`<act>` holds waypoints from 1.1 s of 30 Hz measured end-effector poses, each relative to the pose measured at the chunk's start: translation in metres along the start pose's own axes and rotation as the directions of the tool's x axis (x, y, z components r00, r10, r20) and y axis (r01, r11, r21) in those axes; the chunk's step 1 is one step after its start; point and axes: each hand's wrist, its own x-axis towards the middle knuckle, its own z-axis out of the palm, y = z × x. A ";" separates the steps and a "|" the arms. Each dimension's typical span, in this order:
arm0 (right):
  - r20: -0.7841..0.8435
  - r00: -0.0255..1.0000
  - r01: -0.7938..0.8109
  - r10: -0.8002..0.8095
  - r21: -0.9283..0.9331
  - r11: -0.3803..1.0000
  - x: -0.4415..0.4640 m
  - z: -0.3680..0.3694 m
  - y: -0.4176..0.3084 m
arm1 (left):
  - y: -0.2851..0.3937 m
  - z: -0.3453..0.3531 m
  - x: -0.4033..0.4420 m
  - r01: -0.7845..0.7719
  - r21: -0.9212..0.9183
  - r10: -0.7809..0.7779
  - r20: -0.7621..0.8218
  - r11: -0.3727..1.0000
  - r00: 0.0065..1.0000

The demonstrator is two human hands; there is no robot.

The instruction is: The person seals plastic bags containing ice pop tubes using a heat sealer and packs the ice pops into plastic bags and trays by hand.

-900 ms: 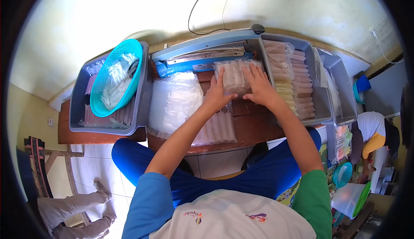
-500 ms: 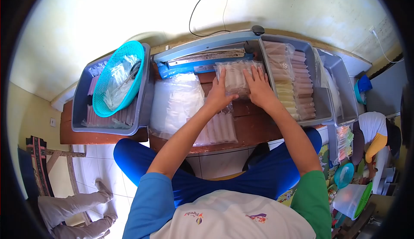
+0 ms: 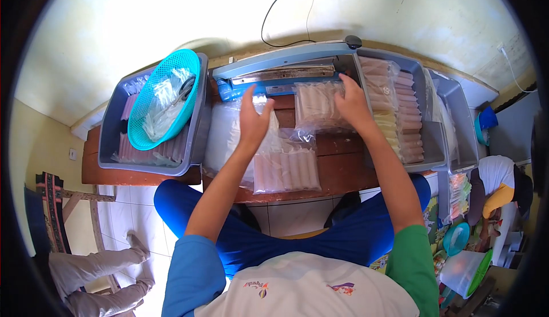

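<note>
A clear plastic pack of pinkish-brown tubes (image 3: 317,106) lies on the brown wooden table, in front of a blue impulse sealer (image 3: 271,90). My right hand (image 3: 353,106) is at the pack's right edge, fingers apart and thumb over its side; whether it touches is hard to tell. Over the stack of clear plastic bags (image 3: 226,131) my left hand (image 3: 254,121) is raised, thumb and fingers spread, with nothing in it. Nearer me, another bagged row of pink tubes (image 3: 287,170) lies flat, beside my left wrist.
At left, a grey crate (image 3: 197,139) carries a turquoise basket (image 3: 137,125) with plastic bags and scissors. On the right stands a grey crate (image 3: 432,137) of pink and yellow tubes. A black cable (image 3: 265,25) hangs behind. Another person (image 3: 496,182) bends at far right.
My left hand has left the pack and moved left over the plastic bags. My right hand has shifted to the pack's right edge. The view has shifted slightly.
</note>
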 end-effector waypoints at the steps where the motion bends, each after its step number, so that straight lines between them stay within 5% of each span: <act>1: -0.015 0.997 -0.081 0.081 -0.009 0.997 0.009 0.000 0.002 | -0.005 -0.006 0.004 0.001 0.002 -0.001 -0.001 1.000 1.000; 3: -0.029 0.987 -0.157 0.157 -0.014 0.987 0.024 0.006 0.009 | -0.016 -0.015 0.013 0.043 0.098 -0.021 -0.215 0.994 0.976; 5: -0.172 0.975 -0.164 0.142 -0.122 0.979 0.034 0.018 0.024 | -0.028 -0.021 0.018 0.065 0.114 -0.032 -0.268 0.991 0.963; 7: -0.136 0.964 -0.245 0.229 -0.112 0.963 0.043 0.019 0.026 | -0.046 -0.026 0.022 0.142 0.128 -0.094 -0.324 0.982 0.941; 13: -0.082 0.932 -0.361 0.352 -0.139 0.922 0.061 0.023 0.033 | -0.073 -0.028 0.035 0.374 0.001 -0.365 -0.219 0.927 0.905; 17: -0.030 0.901 -0.433 0.434 -0.149 0.889 0.071 0.021 0.036 | -0.085 -0.029 0.043 0.411 0.027 -0.397 -0.209 0.911 0.894; 25: -0.055 0.908 -0.419 0.415 -0.116 0.901 0.075 0.025 0.048 | -0.111 -0.037 0.060 0.375 -0.250 -0.405 -0.077 0.892 0.911; 33: -0.049 0.907 -0.421 0.418 -0.094 0.902 0.073 0.026 0.048 | -0.118 -0.036 0.055 0.361 -0.161 -0.381 -0.110 0.918 0.918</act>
